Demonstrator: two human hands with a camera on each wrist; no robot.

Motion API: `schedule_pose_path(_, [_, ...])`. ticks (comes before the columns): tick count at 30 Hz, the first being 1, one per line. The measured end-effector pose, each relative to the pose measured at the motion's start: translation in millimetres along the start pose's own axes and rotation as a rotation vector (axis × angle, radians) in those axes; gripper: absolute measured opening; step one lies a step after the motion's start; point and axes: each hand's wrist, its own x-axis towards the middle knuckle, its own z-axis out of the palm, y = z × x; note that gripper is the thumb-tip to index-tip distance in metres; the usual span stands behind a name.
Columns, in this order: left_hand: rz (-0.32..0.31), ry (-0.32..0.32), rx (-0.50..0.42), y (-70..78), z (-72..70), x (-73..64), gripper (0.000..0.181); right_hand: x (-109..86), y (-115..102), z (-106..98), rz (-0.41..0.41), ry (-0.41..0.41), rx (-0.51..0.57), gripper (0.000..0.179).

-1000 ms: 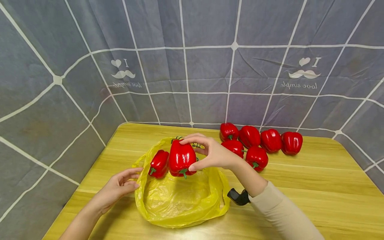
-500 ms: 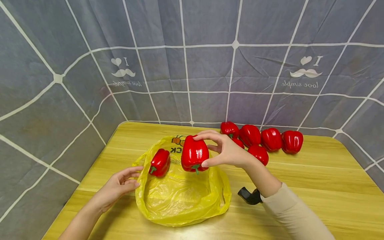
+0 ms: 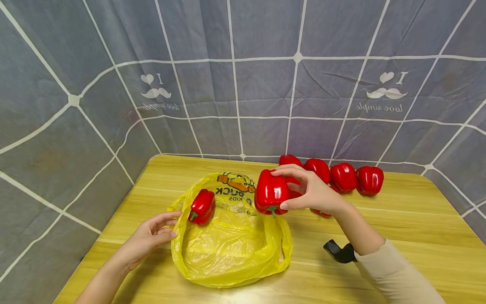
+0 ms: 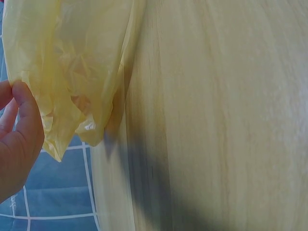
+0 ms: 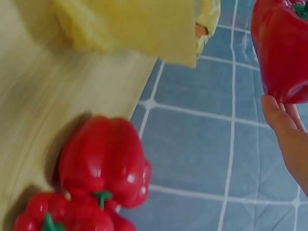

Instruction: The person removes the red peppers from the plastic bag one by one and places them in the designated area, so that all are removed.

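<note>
My left hand pinches the left rim of a yellow plastic bag that lies with its mouth open. The left wrist view has thumb and finger meeting on the film of the bag. Inside, at the left, rests one red bell pepper with a green stem. Another bell pepper is in my right hand, gripped between thumb and fingers, stem down, raised at the bag's right rim. In the right wrist view this held pepper is partly cut off by the frame.
Several more red bell peppers stand at the back right of the wooden table, some hidden behind my right hand. A grey curtain with white lines closes off the back and sides. A black curved piece sits at my right wrist.
My right hand has carried the bell pepper rightward from over the bag's middle to its right rim, uncovering the bag's print. My left hand stays in place.
</note>
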Motion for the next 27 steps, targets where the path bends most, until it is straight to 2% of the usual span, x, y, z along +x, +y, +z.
schedule_pose_path(6, [0.01, -0.005, -0.01, -0.6, -0.4, -0.3, 0.044, -13.1, 5, -19, 0.004, 0.046, -0.064, 0.059])
schedule_pose_path(14, [0.01, -0.004, -0.002, -0.1, -0.1, -0.2, 0.045, -31.8, 5, -39, 0.082, 0.116, -0.136, 0.059])
schedule_pose_path(27, [-0.005, 0.011, 0.023, 0.0, -0.2, 0.2, 0.05, -57.6, 7, -61, 0.124, 0.179, -0.172, 0.058])
